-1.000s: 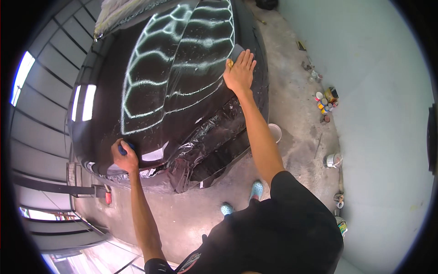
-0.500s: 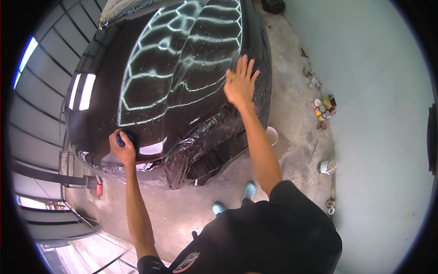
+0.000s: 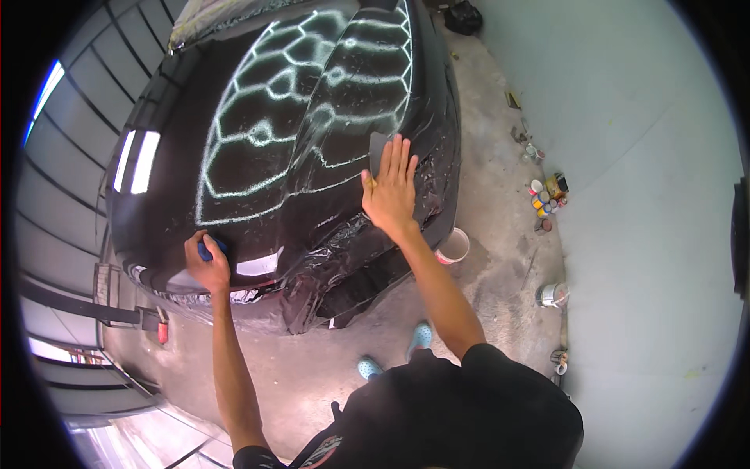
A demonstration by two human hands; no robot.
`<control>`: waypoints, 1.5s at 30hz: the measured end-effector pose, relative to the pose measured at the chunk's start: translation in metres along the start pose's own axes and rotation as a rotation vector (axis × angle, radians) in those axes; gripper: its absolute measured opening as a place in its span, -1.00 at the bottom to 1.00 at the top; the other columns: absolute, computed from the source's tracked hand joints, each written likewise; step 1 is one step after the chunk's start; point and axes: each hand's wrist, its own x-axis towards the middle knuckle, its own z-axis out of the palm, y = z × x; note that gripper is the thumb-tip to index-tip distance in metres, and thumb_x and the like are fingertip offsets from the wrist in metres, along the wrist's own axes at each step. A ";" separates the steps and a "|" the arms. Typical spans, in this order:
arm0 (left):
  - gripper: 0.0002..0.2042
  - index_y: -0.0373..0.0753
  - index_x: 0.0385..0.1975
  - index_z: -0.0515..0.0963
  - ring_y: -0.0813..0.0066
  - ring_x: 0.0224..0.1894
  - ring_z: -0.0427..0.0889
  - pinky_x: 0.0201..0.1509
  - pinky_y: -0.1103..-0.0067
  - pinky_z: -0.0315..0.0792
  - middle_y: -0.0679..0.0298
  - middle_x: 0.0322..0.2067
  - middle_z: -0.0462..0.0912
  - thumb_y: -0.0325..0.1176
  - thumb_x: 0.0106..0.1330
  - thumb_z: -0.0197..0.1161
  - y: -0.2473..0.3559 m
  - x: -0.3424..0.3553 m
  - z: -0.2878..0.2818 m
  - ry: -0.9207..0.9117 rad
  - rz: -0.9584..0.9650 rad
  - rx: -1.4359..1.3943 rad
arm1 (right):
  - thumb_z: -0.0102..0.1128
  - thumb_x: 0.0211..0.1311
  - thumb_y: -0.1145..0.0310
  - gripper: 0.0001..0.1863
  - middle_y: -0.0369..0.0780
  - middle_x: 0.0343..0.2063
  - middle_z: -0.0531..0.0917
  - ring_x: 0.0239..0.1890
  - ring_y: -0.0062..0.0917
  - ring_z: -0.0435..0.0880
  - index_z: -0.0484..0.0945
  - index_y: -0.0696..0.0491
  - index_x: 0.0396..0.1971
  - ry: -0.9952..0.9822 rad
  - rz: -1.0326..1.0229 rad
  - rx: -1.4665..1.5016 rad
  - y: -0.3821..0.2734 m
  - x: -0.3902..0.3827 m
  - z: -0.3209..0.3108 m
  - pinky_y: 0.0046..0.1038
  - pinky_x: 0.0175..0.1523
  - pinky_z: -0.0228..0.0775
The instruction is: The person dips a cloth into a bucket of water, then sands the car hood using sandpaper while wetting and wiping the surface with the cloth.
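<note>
A dark car hood (image 3: pixel 168 94) carries white, soft-edged cracked-scale lines (image 3: pixel 238 219), with crumpled dark plastic (image 3: pixel 301 305) over its front and right edge. My left hand (image 3: pixel 208 266) is closed round a blue object (image 3: pixel 211 247) on the lower-left hood, below the pattern. My right hand (image 3: pixel 391 191) lies with fingers extended over a grey pad (image 3: pixel 376 148), pressing on the hood at the pattern's lower right; its thumb is at the pad's side, and the hand covers much of it.
A white bucket (image 3: pixel 453 246) stands beside the car's front. Several paint cans (image 3: pixel 543 201) and a metal pail (image 3: pixel 555 295) line the pale right wall (image 3: pixel 641 156). A black bag (image 3: pixel 462 17) lies at the back. My feet in blue clogs (image 3: pixel 422 336) are below.
My right hand with the grey pad has come down and toward me along the pattern's right side. My left hand stays low on the hood, shifting slightly in view.
</note>
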 end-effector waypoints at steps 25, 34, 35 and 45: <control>-0.89 -0.23 -0.21 0.65 0.03 -0.23 0.68 -0.13 0.26 0.51 0.14 -0.28 0.68 -0.38 0.37 0.23 0.000 -0.002 -0.001 0.030 -0.014 0.022 | -0.27 0.59 0.07 -0.28 0.13 0.53 0.06 0.61 -0.05 -0.09 0.14 0.41 0.44 0.001 -0.128 -0.099 0.026 0.040 -0.003 -0.03 0.63 -0.29; -0.89 -0.23 -0.22 0.65 0.03 -0.24 0.68 -0.14 0.26 0.51 0.15 -0.29 0.68 -0.38 0.37 0.23 0.003 -0.001 0.005 0.023 -0.011 0.008 | -0.14 0.52 0.13 -0.25 0.15 0.55 -0.01 0.62 0.03 -0.15 0.08 0.44 0.45 -0.048 -0.142 0.150 -0.031 -0.031 -0.009 -0.04 0.64 -0.35; -0.89 -0.23 -0.22 0.65 0.03 -0.24 0.68 -0.14 0.26 0.51 0.15 -0.29 0.68 -0.38 0.37 0.23 0.003 -0.002 0.003 0.019 -0.005 0.006 | -0.10 0.51 0.14 -0.25 0.13 0.54 0.02 0.61 0.01 -0.13 0.08 0.42 0.45 -0.041 -0.191 0.199 -0.024 -0.030 -0.008 -0.01 0.64 -0.32; -0.90 -0.25 -0.24 0.63 0.00 -0.26 0.67 -0.16 0.25 0.51 0.12 -0.30 0.66 -0.39 0.38 0.22 0.001 0.000 0.007 0.039 0.010 0.012 | -0.20 0.56 0.06 -0.22 0.12 0.57 -0.13 0.58 0.21 -0.21 0.02 0.41 0.48 0.028 0.200 -0.015 0.042 0.019 0.005 0.05 0.62 -0.33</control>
